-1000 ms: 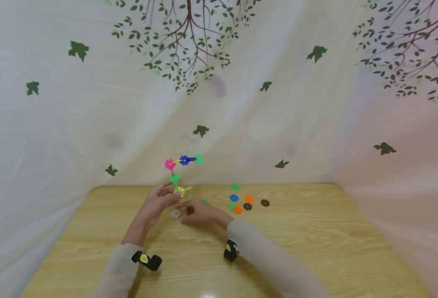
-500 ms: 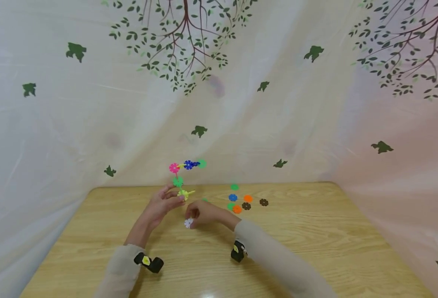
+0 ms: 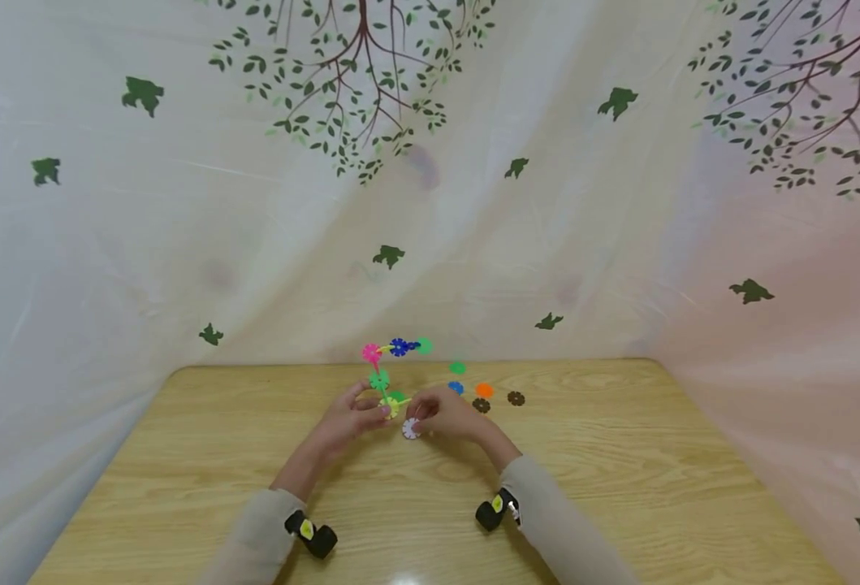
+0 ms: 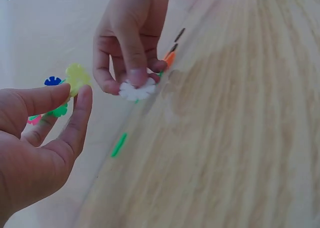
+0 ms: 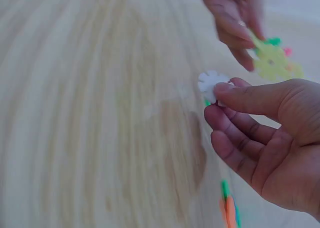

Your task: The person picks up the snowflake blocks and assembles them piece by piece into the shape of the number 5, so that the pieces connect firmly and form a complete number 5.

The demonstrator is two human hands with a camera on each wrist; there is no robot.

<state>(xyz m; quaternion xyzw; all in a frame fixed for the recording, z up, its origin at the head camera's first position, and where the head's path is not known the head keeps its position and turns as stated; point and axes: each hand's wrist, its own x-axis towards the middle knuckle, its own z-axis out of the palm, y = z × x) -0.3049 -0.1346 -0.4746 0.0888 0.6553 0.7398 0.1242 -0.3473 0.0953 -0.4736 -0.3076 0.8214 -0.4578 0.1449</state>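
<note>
My left hand (image 3: 345,418) pinches a chain of interlocking snowflake discs by a yellow disc (image 4: 78,78) at its lower end. Above that rise a green disc (image 3: 379,380) and a pink disc (image 3: 371,353). From there the chain bends right through a dark blue disc (image 3: 399,347) to a light green disc (image 3: 424,346). Between thumb and fingers, my right hand (image 3: 447,413) holds a white snowflake disc (image 5: 210,83), its notched edge facing the left hand. A small gap separates the white disc from the yellow one in the left wrist view.
Loose discs lie on the wooden table (image 3: 590,471) beyond the right hand: a green disc (image 3: 457,368), a blue disc (image 3: 455,388), an orange disc (image 3: 484,391) and two brown discs (image 3: 516,399). A printed curtain (image 3: 291,244) hangs behind the table.
My right hand has picked the white disc up from the table and carried it right. My left hand has moved right and nearer with the chain. The right hand now covers some loose discs.
</note>
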